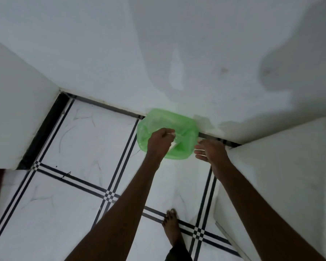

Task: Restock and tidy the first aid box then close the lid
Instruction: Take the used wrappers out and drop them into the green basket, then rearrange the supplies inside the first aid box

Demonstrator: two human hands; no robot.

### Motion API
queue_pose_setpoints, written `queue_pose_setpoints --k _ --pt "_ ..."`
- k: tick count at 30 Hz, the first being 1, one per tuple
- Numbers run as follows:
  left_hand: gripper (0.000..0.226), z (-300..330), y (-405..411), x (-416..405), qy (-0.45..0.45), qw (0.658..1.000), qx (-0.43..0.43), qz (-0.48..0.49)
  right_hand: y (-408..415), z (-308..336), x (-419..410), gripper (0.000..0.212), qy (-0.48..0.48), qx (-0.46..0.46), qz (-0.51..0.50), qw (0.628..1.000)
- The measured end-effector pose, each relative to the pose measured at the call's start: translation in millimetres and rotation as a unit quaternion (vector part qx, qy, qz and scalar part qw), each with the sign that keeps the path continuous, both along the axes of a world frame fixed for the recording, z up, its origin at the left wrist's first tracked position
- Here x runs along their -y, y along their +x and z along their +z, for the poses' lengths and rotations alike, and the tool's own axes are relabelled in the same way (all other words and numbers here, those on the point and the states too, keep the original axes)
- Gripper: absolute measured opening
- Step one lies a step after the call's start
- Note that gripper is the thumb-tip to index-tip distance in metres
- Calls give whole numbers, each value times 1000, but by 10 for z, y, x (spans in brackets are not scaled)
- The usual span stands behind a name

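Reaching over a green bag-lined bin (167, 134) against the wall, the left hand (159, 140) pinches white scraps (174, 143), the right hand (208, 150) spread wide beside it.

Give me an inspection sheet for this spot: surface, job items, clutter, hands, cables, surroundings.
Surface: white marbled floor with black-striped tile borders.
Job items: no first aid box in view; a green bag sits on the floor against the wall, open at the top.
Clutter: nothing seen.
Hands: left hand is closed on something small and white over the bag's mouth; right hand is open and empty beside the bag.
Cables: nothing seen.
Surroundings: white walls meeting at a corner, a white ledge on the right, a bare foot on the tiles.
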State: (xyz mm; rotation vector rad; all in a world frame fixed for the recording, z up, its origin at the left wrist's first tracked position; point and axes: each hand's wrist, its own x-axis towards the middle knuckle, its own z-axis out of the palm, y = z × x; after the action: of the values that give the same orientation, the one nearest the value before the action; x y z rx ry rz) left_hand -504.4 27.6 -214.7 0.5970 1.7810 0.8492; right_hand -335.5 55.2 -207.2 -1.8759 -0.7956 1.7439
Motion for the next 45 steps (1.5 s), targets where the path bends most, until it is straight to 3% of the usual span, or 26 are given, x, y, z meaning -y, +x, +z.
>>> queue_pose_setpoints --k 3,9,14,17,20,24,26,28,29,31,34,37,40,43,45 --pt "16 640 393 70 50 996 73 34 361 712 96 10 46 -11 -13 999" --pt "30 1808 1855 356 86 975 205 -1 1783 2181 494 16 132 -10 -59 989" --pt "33 2300 3065 643 98 952 286 -45 3013 2787 878 18 187 22 -72 979" --pt "31 2398 3709 851 87 950 288 -81 3635 2834 1121 20 200 75 -73 974" --pt "34 2362 4187 1095 76 961 244 -106 4155 2616 1375 27 230 227 -40 946" --pt "31 2171 4486 1483 124 969 159 -141 4573 2122 1897 16 278 399 27 873" --pt "29 2047 4556 1670 133 971 118 -163 4629 1807 2128 36 293 431 98 848" --pt "26 1869 4589 1840 150 964 4 -219 4615 1517 2276 63 282 451 171 829" --pt "26 1752 4596 1911 168 946 -92 -262 4605 1415 2322 74 269 457 194 825" --pt "28 1534 4573 2000 198 864 -295 -357 4586 1289 2352 80 269 463 202 820" --pt "41 1287 4492 2044 187 766 -431 -438 4580 1292 2363 72 299 488 171 802" --pt "45 1209 4467 2045 183 745 -461 -446 4575 1545 2388 66 329 496 70 800" --pt "35 1267 4478 1982 197 757 -458 -423 4471 1888 2338 65 394 478 -19 785" --pt "21 1370 4438 1886 197 789 -436 -387 4255 2083 2001 58 435 455 6 777" --pt "12 1470 4377 1846 186 818 -419 -348 4080 2052 1710 53 413 477 69 772"
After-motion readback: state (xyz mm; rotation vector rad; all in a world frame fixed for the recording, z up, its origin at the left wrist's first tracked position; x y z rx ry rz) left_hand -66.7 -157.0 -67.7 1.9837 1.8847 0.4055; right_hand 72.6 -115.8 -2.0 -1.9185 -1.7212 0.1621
